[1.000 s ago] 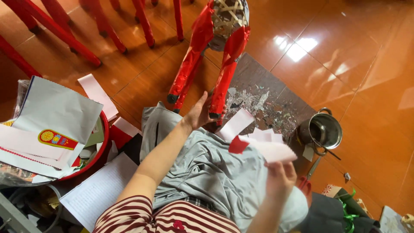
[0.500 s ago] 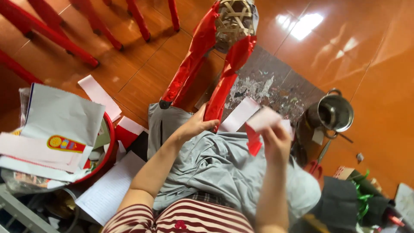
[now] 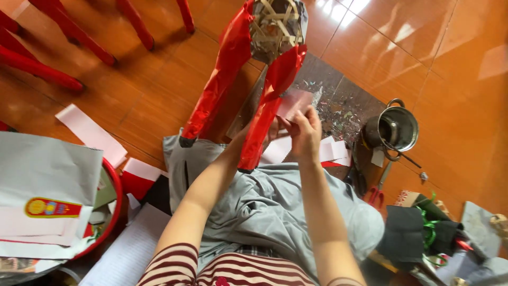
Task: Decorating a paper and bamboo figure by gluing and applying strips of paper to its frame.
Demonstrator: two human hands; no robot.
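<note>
Our two hands, the right hand and the partly hidden left hand, pinch one pale paper piece against one bamboo frame with two red-papered legs, beside one steel pot whose contents we cannot tell.

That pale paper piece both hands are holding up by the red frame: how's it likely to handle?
The pale paper piece is probably very light and floppy: it looks thin, pinched at its lower edge by the right hand, with the left hand beside it. It would likely crease or tear easily, like the loose strips below. Flat, so unlikely to roll.
</note>
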